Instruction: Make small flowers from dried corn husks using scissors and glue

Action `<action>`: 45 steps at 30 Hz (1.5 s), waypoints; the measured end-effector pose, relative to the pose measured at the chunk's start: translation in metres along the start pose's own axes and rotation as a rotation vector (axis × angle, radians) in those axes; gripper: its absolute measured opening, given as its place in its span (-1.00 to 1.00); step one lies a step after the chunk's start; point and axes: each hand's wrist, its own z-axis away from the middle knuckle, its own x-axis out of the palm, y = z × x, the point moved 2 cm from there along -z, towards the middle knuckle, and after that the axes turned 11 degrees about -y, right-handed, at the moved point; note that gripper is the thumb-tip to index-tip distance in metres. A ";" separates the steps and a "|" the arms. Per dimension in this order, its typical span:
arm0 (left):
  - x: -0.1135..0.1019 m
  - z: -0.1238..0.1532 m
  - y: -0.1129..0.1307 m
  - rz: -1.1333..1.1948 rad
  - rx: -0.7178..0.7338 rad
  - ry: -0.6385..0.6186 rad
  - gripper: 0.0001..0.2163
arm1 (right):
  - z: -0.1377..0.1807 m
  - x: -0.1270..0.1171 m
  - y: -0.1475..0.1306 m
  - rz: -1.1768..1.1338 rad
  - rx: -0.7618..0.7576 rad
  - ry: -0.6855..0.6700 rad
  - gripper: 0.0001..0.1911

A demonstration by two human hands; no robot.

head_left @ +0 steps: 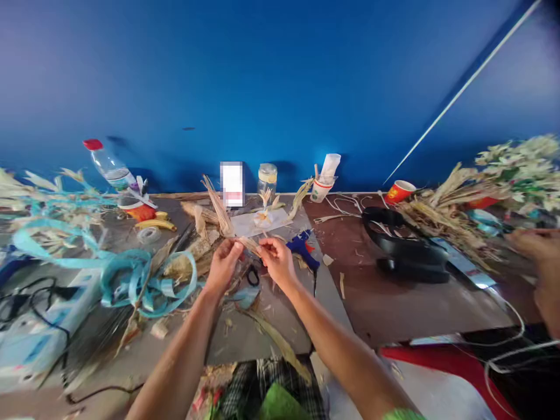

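Observation:
A strip of dried corn husk is stretched between my two hands above the table. My left hand pinches its left end between thumb and fingers. At the other end, my right hand closes its fingertips on the same strip. Just below the hands lie scissors, of which a black handle shows. A blue glue gun rests right of my right hand. Beyond the hands, a pale husk flower stands on a white sheet, with a lidded glass jar behind.
Blue ribbon coils at left, near a power strip and a tilted bottle. At right are a black headset-like object, a phone, a husk pile and another person's blurred hand.

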 end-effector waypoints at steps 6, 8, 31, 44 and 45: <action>0.013 -0.002 0.000 -0.034 -0.030 -0.044 -0.79 | 0.002 0.006 0.010 0.089 -0.028 -0.051 -0.81; 0.010 -0.002 -0.002 -0.061 -0.045 -0.015 -0.80 | 0.003 0.005 0.006 0.170 -0.065 -0.066 -0.78; -0.004 -0.003 0.001 -0.257 -0.087 0.026 -0.77 | -0.012 -0.016 0.006 -0.239 0.087 0.037 -0.77; -0.020 -0.008 -0.010 -0.441 -0.053 0.177 -0.74 | 0.017 0.002 -0.015 1.199 0.165 -0.443 -0.70; -0.020 -0.008 -0.010 -0.445 -0.049 0.173 -0.74 | 0.018 0.001 -0.016 1.220 0.178 -0.438 -0.67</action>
